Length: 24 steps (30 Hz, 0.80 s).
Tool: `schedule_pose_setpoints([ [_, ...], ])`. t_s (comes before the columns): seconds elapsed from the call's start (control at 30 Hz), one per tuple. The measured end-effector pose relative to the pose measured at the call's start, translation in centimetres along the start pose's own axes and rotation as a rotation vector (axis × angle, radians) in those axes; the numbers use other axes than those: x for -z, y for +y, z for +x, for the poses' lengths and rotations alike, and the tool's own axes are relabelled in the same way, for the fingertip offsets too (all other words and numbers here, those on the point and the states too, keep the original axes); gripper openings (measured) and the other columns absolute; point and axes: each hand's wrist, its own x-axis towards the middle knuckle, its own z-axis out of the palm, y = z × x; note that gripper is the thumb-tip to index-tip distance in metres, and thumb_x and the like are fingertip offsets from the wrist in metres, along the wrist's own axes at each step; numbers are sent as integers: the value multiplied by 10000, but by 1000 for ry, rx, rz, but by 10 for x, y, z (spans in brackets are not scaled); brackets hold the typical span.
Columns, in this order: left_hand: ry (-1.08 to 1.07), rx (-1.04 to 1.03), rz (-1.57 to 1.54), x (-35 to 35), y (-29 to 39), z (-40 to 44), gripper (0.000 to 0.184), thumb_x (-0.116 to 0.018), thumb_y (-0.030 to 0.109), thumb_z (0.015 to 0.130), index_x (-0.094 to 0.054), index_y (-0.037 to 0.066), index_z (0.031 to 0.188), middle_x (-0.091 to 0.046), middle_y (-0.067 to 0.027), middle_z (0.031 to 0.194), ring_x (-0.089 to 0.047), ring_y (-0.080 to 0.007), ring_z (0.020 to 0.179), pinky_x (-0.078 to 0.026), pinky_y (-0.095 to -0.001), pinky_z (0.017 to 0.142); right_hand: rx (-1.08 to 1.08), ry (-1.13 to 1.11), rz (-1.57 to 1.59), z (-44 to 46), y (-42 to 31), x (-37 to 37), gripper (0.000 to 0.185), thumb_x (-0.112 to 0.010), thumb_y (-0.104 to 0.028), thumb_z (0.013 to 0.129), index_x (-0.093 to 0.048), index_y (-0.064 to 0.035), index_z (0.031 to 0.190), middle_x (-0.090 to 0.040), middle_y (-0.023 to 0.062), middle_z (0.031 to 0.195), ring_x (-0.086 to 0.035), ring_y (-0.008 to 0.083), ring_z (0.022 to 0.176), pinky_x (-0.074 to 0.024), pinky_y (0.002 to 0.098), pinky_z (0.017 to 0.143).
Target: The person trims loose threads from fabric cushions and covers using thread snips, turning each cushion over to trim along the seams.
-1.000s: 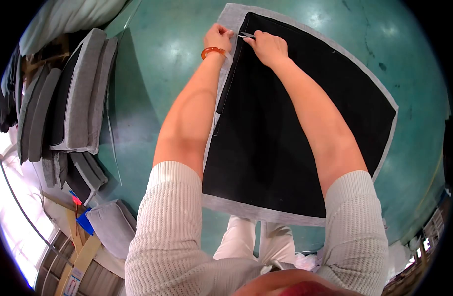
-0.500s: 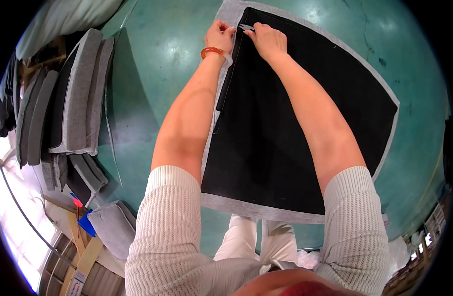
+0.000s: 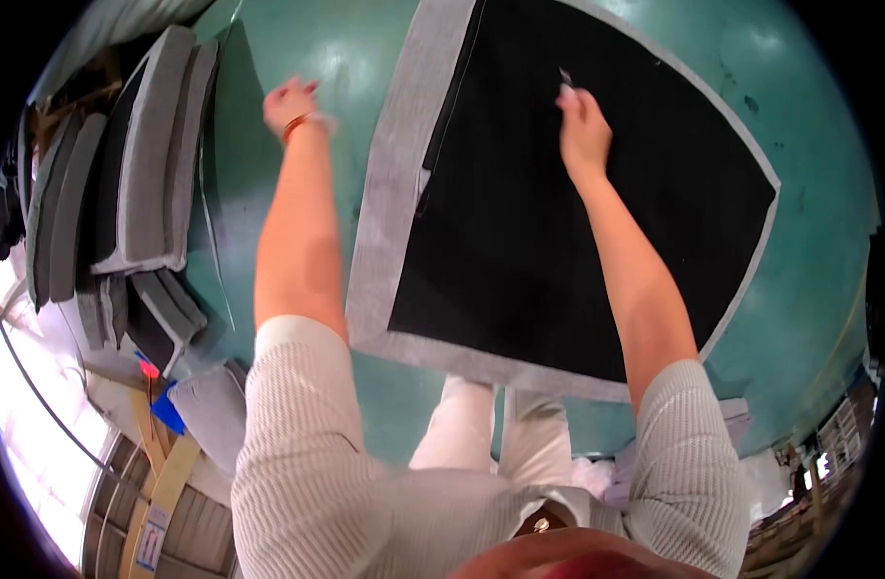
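Observation:
A large upholstered panel or cushion [image 3: 539, 241] lies in front of me, its face black and its border light grey fabric. Along its left side runs a stitched seam with a loose black flap edge. My right hand [image 3: 585, 130] is over the upper middle of the black face, closed around small thread snips [image 3: 566, 79] whose tips point up and away. My left hand [image 3: 293, 104] is off the panel to the left, above the green surface, slightly blurred. Its fingers are curled in; anything between them is too small to make out.
Several grey cushions [image 3: 158, 154] are stacked upright at the left. Below them sit another grey cushion [image 3: 209, 410] and a blue item [image 3: 167, 412] beside a wooden beam [image 3: 163, 492]. A green floor [image 3: 298, 232] surrounds the panel.
My left hand has moved left, away from the panel's seam. My right hand, with the snips, has shifted right and nearer to me, off the seam. More of the grey border shows.

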Motion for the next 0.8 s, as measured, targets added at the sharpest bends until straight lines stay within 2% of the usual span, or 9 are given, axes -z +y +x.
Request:
schedule_pose_setpoints([
  [0.07,128,27,537,112,-35,30,148,-595,117,791,-590,54,925,-643,-68,899,-607,-147,708,-492,-312,655,-113,37,60,-54,31,47,328,-494,-325,901,-599,-15,926,-637,82,821,-590,148,779,-437,270,726],
  [0.13,85,218,631,225,-93,59,310,-637,136,760,-601,116,1067,-635,-44,1008,-610,-145,794,-488,-294,717,-253,110,106,-112,61,96,294,-476,-293,912,-604,-31,879,-554,9,724,-477,97,656,-401,241,638],
  [0.2,-239,154,1482,286,-90,25,309,-639,246,762,-641,182,1065,-648,-83,1014,-626,-225,898,-485,-348,754,-391,162,100,-171,109,143,288,-472,-294,916,-592,-39,857,-506,-17,695,-424,75,622,-373,225,602],
  [0.33,-164,-122,1334,243,-37,-101,197,-615,261,795,-694,126,914,-666,-121,818,-645,-257,820,-487,-347,740,-418,201,-84,-273,124,205,236,-571,-260,874,-567,-25,865,-518,-23,714,-434,65,628,-383,218,597],
  [0.53,-523,-185,699,153,-28,-188,481,-655,288,777,-539,65,1187,-590,-146,1117,-553,-280,1056,-419,-357,907,-691,337,-86,-398,199,266,181,-631,-182,829,-574,-26,901,-552,-1,747,-486,83,676,-403,219,626],
  [0.6,-519,-662,1091,149,-65,-185,698,-672,290,763,-356,-14,1306,-421,-195,1310,-407,-307,1215,-314,-371,1020,-768,399,-125,-425,200,285,197,-645,-174,809,-587,-22,920,-550,1,742,-495,98,684,-409,234,629],
  [0.67,-570,-528,1130,145,-65,-181,759,-670,304,759,-300,-58,1315,-352,-232,1344,-338,-350,1252,-266,-391,1055,-829,491,-105,-451,230,295,224,-671,-180,780,-596,-23,920,-545,5,736,-495,109,682,-414,249,631],
  [0.73,-432,-507,1510,117,-15,-229,662,-618,294,807,-317,40,1339,-342,-155,1379,-345,-324,1255,-273,-398,1047,-858,605,-16,-470,266,302,244,-691,-193,759,-599,-27,913,-544,13,735,-494,118,678,-417,259,627],
  [0.8,-621,-855,1412,118,-28,-235,603,-538,145,813,-304,122,1368,-307,-126,1408,-316,-306,1281,-298,-481,1005,-874,659,-38,-469,258,306,278,-706,-198,749,-600,-19,933,-563,33,754,-501,126,680,-430,270,629],
])
